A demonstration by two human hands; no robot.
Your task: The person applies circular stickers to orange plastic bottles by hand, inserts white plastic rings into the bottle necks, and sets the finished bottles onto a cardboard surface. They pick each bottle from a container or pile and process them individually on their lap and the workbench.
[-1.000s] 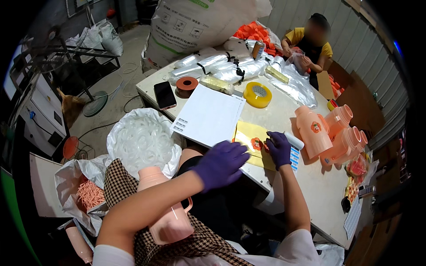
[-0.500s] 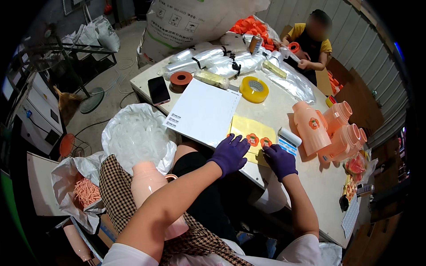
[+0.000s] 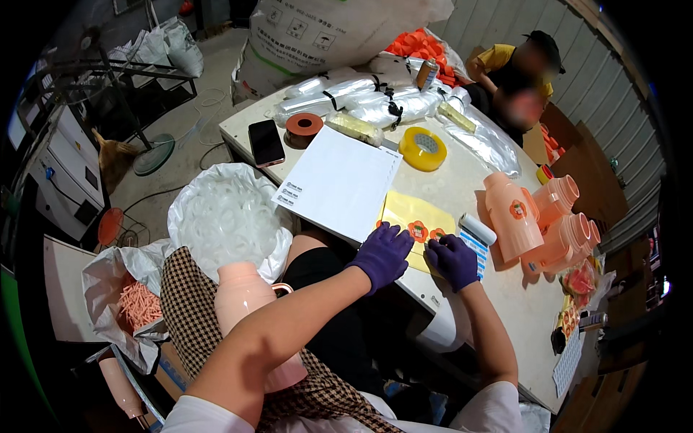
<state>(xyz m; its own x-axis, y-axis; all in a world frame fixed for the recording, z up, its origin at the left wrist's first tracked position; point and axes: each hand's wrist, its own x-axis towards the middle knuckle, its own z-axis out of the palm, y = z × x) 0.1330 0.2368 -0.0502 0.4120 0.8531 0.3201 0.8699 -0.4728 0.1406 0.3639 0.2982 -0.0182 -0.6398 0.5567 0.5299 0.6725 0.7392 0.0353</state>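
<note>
l hand point(image 3: 382, 257) & r hand point(image 3: 453, 261) on yellow sticker sheet point(image 3: 411, 207), near desk point(image 3: 505, 317) edge; can't tell if grips wide/narrow. pink jug point(image 3: 237, 299) on lap.

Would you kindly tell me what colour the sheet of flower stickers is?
The sheet is yellow beneath its orange-red flowers, seen best in the head view.

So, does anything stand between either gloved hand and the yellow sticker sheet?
Nothing visible does: the left hand and right hand both reach over the near part of the sticker sheet. White paper lies to its left, a blue-and-white roll to its right.
</note>
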